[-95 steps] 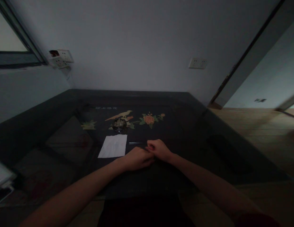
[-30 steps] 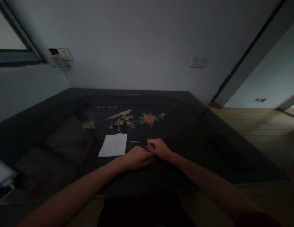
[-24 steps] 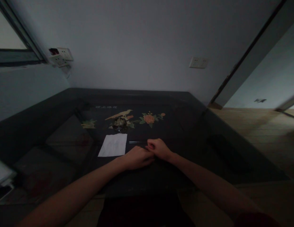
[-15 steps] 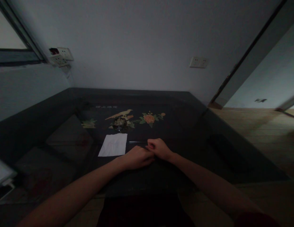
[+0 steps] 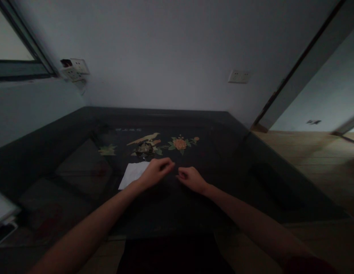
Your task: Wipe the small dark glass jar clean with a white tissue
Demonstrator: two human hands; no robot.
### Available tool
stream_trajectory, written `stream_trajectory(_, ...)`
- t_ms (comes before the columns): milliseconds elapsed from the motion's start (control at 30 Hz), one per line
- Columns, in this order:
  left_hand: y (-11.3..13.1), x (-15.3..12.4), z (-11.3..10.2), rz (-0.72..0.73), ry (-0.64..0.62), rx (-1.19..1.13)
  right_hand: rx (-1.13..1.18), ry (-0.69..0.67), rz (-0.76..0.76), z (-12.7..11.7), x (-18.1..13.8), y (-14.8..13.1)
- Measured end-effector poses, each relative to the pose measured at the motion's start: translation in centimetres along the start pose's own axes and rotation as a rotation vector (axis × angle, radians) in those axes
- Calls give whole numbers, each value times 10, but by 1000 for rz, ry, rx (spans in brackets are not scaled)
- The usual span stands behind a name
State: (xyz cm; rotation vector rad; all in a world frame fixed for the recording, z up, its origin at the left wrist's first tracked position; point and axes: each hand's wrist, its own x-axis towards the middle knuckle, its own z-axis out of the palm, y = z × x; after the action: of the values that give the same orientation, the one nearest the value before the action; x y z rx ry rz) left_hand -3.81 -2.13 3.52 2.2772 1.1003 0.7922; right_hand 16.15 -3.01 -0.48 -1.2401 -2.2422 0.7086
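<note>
My left hand [image 5: 156,170] is raised a little over the right edge of a white sheet of paper [image 5: 130,176] and covers part of it. Its fingers are curled together; whatever they pinch, if anything, is too small and dark to make out. To the right of it, with a small gap between, my right hand [image 5: 193,179] rests on the dark table [image 5: 177,217], curled into a loose fist. The inside of that fist is hidden. Just beyond the paper stands a dark glass bowl-like dish [image 5: 145,149].
The glossy tabletop carries a printed bird and a peony [image 5: 180,144]. A long dark object [image 5: 275,184] lies at the right. A white object [image 5: 4,209] juts in at the left edge. Wall sockets [image 5: 238,76] are on the wall behind.
My left hand has lifted away from my right hand, moving up and left over the paper's right side. The two hands were touching before. My right hand has stayed in place.
</note>
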Motion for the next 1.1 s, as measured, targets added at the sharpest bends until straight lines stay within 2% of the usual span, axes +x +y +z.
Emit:
stream_trajectory(67, -14, 7, -19, -79, 268, 69, -8, 8, 4, 0, 0, -1)
stream_trajectory(167, -48, 16, -40, -173, 599, 192, -9, 11, -11, -1, 0, -1)
stream_trajectory(233, -74, 19, -45, -206, 688, 297, -5, 18, -23, -2, 0, -1)
stream_trajectory(300, -97, 21, -44, -281, 717, 323, -5, 34, -20, -3, 0, 0)
stream_trajectory(433, -122, 22, -35, -350, 620, 187, -7, 60, 13, -6, 0, 1)
stream_trajectory(533, -125, 22, -34, -351, 547, 110, -9, 91, 18, -7, 0, -5)
stream_trajectory(633, -122, 22, -37, -365, 483, 75, -27, 100, -43, -6, 1, -18)
stream_trajectory(800, -122, 21, -42, -390, 436, 39, -147, 12, -246, 4, 14, -41)
stream_trajectory(1000, -125, 17, -45, -406, 337, 19, -360, -102, -342, 34, 37, -50)
stream_trajectory(1100, -123, 16, -46, -431, 333, 14, -429, -174, -363, 44, 40, -50)
